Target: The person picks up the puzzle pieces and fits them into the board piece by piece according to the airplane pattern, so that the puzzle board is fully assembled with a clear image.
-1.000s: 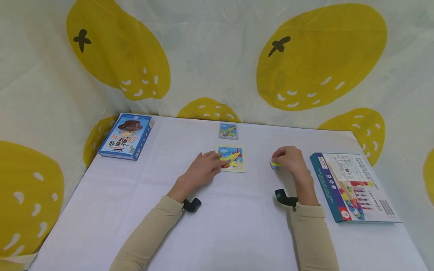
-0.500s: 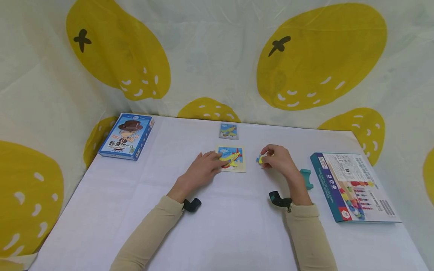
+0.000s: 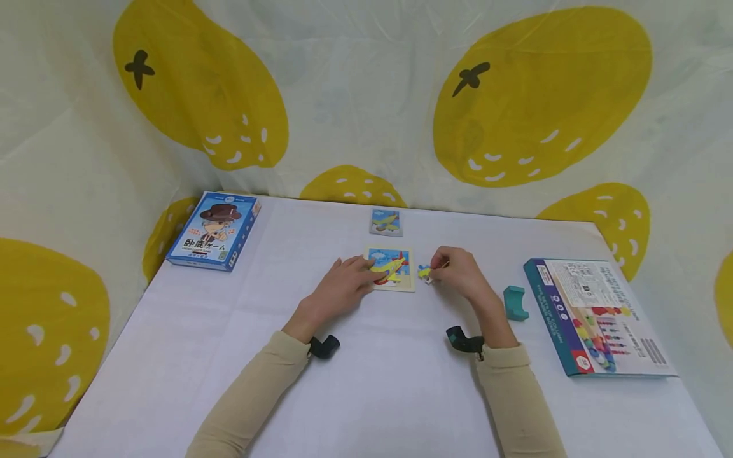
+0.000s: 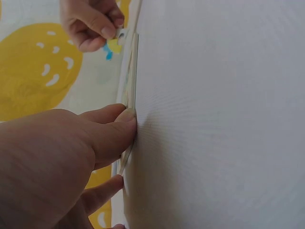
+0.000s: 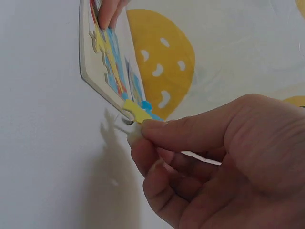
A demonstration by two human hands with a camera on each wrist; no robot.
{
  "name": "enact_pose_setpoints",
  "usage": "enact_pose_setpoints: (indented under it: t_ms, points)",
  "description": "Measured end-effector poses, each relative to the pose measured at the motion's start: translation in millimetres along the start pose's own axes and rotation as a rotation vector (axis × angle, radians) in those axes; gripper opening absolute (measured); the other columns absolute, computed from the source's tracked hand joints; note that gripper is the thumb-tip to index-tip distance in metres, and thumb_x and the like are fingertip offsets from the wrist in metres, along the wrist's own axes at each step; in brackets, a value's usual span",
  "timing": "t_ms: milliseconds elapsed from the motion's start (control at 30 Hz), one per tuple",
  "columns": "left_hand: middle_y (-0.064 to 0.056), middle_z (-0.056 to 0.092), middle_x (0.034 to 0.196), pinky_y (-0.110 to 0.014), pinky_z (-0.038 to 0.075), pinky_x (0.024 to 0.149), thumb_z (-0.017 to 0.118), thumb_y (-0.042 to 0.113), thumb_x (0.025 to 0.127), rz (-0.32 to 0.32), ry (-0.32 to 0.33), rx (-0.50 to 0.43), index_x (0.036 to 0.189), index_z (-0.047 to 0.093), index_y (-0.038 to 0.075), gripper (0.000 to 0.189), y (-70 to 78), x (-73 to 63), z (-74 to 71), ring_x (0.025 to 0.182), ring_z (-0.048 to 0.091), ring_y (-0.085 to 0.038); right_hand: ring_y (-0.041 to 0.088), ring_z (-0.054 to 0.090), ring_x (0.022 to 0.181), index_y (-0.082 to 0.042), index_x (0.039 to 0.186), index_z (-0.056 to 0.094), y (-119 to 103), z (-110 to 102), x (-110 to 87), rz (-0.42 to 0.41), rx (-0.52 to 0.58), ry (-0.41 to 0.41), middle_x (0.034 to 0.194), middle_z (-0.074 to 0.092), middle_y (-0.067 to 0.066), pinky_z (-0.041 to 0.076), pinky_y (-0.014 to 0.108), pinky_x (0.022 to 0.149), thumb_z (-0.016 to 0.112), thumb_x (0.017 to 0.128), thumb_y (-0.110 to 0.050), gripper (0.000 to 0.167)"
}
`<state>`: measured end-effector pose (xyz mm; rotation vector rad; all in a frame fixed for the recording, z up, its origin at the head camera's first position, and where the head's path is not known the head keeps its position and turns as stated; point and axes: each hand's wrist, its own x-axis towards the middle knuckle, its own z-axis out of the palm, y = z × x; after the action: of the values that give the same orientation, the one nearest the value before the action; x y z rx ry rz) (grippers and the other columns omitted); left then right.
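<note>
A small wooden jigsaw puzzle board (image 3: 408, 285) with a red-and-yellow plane picture lies mid-table. My left hand (image 3: 336, 291) rests at its left side, fingertips on the picture and thumb at the near edge. Between thumb and fingers, my right hand (image 3: 462, 275) pinches a yellow-and-blue puzzle piece (image 3: 424, 273) just right of the board. In the right wrist view the piece (image 5: 137, 111) overlaps the board's corner. The lower right part of the board shows bare pale wood. Behind it sits a small picture card (image 3: 386, 222) with a similar plane.
A teal curved block (image 3: 515, 303) stands right of the right forearm, beside a large flat toy box (image 3: 601, 324). At the back left lies a blue game box (image 3: 214, 229). A cloth printed with yellow fruit (image 3: 544, 95) hangs behind the white table.
My right hand has carried the puzzle piece leftward, close to the board's right edge. The teal block behind the right wrist has come into view. My left hand has stayed in place.
</note>
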<state>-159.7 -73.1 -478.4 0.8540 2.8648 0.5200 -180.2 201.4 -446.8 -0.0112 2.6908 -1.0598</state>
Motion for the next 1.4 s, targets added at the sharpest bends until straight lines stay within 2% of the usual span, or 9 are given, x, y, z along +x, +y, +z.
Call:
enact_pose_setpoints:
  t_ms: [167, 300, 567, 1033, 1400]
  points:
    - [0.001, 0.047, 0.153, -0.062, 0.025, 0.119, 0.058, 0.028, 0.101, 0.003, 0.001, 0.006, 0.140, 0.058, 0.034, 0.039, -0.2, 0.1, 0.8, 0.147, 0.036, -0.023, 0.025, 0.055, 0.084, -0.007, 0.115, 0.065, -1, 7, -0.2, -0.088, -0.002, 0.010, 0.090, 0.056, 0.011, 0.047, 0.028, 0.067, 0.063, 0.089, -0.003, 0.026]
    - [0.001, 0.047, 0.153, -0.062, 0.024, 0.119, 0.058, 0.028, 0.101, -0.001, -0.001, 0.009, 0.140, 0.058, 0.034, 0.039, 0.0, 0.5, 1.1, 0.147, 0.036, -0.022, 0.025, 0.056, 0.082, -0.007, 0.112, 0.068, -4, 12, 0.5, -0.116, 0.015, 0.034, 0.089, 0.059, 0.011, 0.047, 0.028, 0.067, 0.063, 0.090, -0.004, 0.023]
    - [0.001, 0.047, 0.153, -0.062, 0.024, 0.119, 0.058, 0.028, 0.101, -0.001, -0.009, 0.002, 0.139, 0.058, 0.033, 0.038, 2.2, 0.4, -1.1, 0.147, 0.036, -0.023, 0.023, 0.059, 0.080, -0.005, 0.102, 0.070, -10, 21, 0.0, -0.120, 0.036, 0.023, 0.091, 0.068, 0.012, 0.051, 0.026, 0.066, 0.068, 0.088, -0.008, 0.014]
    - [0.000, 0.047, 0.153, -0.064, 0.026, 0.117, 0.058, 0.028, 0.101, 0.010, -0.004, 0.004, 0.139, 0.058, 0.033, 0.039, 1.4, 1.3, -0.2, 0.147, 0.036, -0.025, 0.020, 0.056, 0.073, -0.004, 0.093, 0.067, -14, 37, 1.9, -0.125, 0.022, 0.024, 0.081, 0.064, 0.009, 0.047, 0.026, 0.064, 0.071, 0.086, -0.008, 0.009]
    - [-0.002, 0.048, 0.152, -0.064, 0.029, 0.116, 0.059, 0.027, 0.100, 0.020, 0.012, 0.035, 0.140, 0.058, 0.033, 0.040, 1.6, 2.3, 0.0, 0.145, 0.038, -0.026, 0.023, 0.053, 0.078, -0.005, 0.091, 0.066, -22, 46, -1.8, -0.057, -0.036, 0.082, 0.081, 0.060, 0.009, 0.042, 0.029, 0.064, 0.066, 0.086, -0.007, 0.006]
